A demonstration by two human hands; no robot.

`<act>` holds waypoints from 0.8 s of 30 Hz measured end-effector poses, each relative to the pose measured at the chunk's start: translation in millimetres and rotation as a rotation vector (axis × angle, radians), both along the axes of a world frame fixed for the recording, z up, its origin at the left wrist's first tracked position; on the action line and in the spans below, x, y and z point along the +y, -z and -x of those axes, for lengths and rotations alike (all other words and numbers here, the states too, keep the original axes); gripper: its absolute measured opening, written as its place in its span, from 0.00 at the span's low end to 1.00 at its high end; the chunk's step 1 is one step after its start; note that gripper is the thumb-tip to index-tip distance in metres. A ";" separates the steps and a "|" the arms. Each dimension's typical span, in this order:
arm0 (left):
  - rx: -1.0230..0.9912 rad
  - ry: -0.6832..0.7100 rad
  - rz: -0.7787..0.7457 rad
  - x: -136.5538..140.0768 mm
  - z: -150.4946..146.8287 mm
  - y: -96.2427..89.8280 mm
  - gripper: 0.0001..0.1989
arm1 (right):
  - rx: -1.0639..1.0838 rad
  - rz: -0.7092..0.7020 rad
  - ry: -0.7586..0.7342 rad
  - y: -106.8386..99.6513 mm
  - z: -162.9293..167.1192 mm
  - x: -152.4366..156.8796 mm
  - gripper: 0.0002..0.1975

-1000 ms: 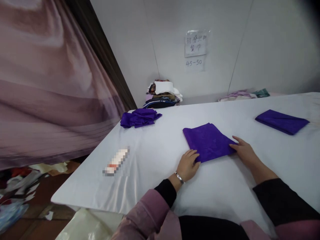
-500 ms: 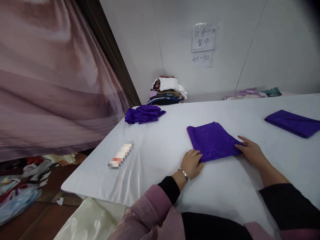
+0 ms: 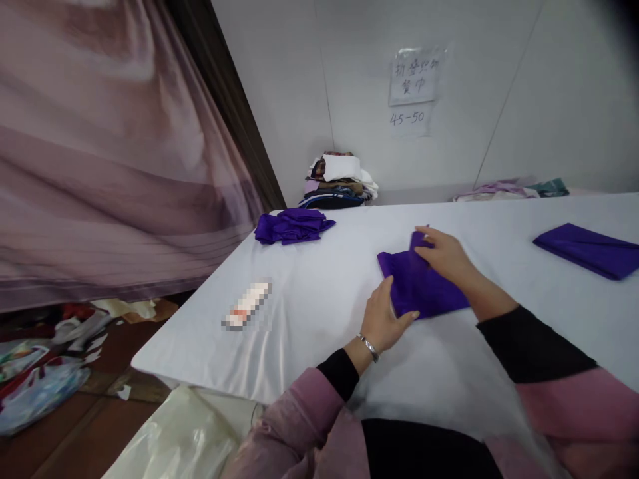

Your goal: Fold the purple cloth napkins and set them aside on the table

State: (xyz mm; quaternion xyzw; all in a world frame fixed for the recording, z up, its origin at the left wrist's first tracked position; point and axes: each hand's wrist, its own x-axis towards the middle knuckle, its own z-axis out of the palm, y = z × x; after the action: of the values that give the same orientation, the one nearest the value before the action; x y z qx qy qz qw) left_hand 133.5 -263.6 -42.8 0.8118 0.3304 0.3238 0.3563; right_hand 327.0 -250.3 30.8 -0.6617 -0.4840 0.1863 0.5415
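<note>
A folded purple cloth napkin [image 3: 432,296] lies on the white-covered table in front of me. My right hand [image 3: 445,254] pinches its far corner between thumb and fingers and holds that part raised above the rest. At the near left edge of the cloth rests my left hand [image 3: 380,320], thumb and fingers spread apart, touching the border without gripping it. The underside of the napkin is hidden.
A crumpled purple cloth [image 3: 294,226] lies at the table's far left corner, and a folded purple cloth [image 3: 589,249] at the right. A blurred-out oblong object [image 3: 248,306] is on the left. Stacked clothes [image 3: 339,179] stand by the wall behind the white table [image 3: 319,279].
My right hand has moved from the napkin's near right corner to its far edge and lifted a corner. My left hand's fingers have spread. The view has shifted slightly.
</note>
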 end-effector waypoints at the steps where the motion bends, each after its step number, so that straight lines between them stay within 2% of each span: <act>1: -0.066 -0.022 0.072 -1.0 1.2 -2.6 0.42 | -0.024 -0.054 -0.069 -4.1 18.6 7.8 0.25; 3: -0.239 -0.070 0.239 -1.9 7.0 -6.3 0.43 | -0.089 -0.125 -0.260 -7.3 55.6 15.6 0.25; 4: -0.339 -0.089 0.329 -2.1 12.0 -7.3 0.42 | -0.114 -0.115 -0.372 -6.8 71.7 15.2 0.26; 6: -0.523 -0.111 0.536 -3.1 26.9 -7.1 0.36 | -0.126 -0.050 -0.609 -2.2 93.8 6.7 0.28; 8: -0.648 -0.148 0.780 -6.0 47.3 -3.9 0.26 | -0.090 0.009 -0.723 7.5 96.3 -8.4 0.28; 9: -0.681 -0.181 0.908 -8.3 58.9 -1.4 0.22 | -0.067 0.024 -0.713 14.3 89.5 -16.9 0.28; 11: -0.723 -0.244 1.116 -13.9 82.8 4.2 0.16 | -0.044 0.053 -0.582 31.4 61.2 -34.5 0.25; 13: -0.755 -0.281 1.201 -18.7 105.5 8.8 0.14 | -0.119 0.129 -0.414 50.9 19.6 -52.7 0.23; 15: -0.750 -0.345 1.128 -20.9 125.1 11.1 0.15 | -0.273 0.193 -0.275 69.4 -25.8 -72.1 0.21; 16: -0.716 -0.412 1.017 -20.7 133.3 11.2 0.17 | -0.368 0.237 -0.228 77.4 -47.2 -81.9 0.21; 18: -0.545 -0.545 0.658 -18.6 145.1 9.8 0.24 | -0.521 0.306 -0.183 90.1 -83.4 -99.4 0.23; 19: -0.410 -0.561 0.447 -17.1 148.3 8.7 0.27 | -0.573 0.324 -0.195 95.0 -97.4 -106.2 0.24; 21: -0.097 -0.439 0.086 -14.0 148.7 6.5 0.28 | -0.644 0.332 -0.201 102.2 -117.4 -113.5 0.24; 22: 0.045 -0.329 -0.034 -12.3 146.0 5.9 0.27 | -0.665 0.326 -0.199 104.9 -123.6 -113.7 0.24; 24: 0.230 -0.142 -0.175 -7.2 136.6 6.5 0.26 | -0.687 0.306 -0.190 108.9 -130.3 -108.4 0.23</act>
State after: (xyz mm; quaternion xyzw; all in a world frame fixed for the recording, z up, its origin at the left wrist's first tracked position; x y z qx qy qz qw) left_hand -3.1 -270.8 -49.3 0.8460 0.3961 0.2807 0.2204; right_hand 457.2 -358.7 -78.0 -0.7109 -0.6630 0.0729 0.2232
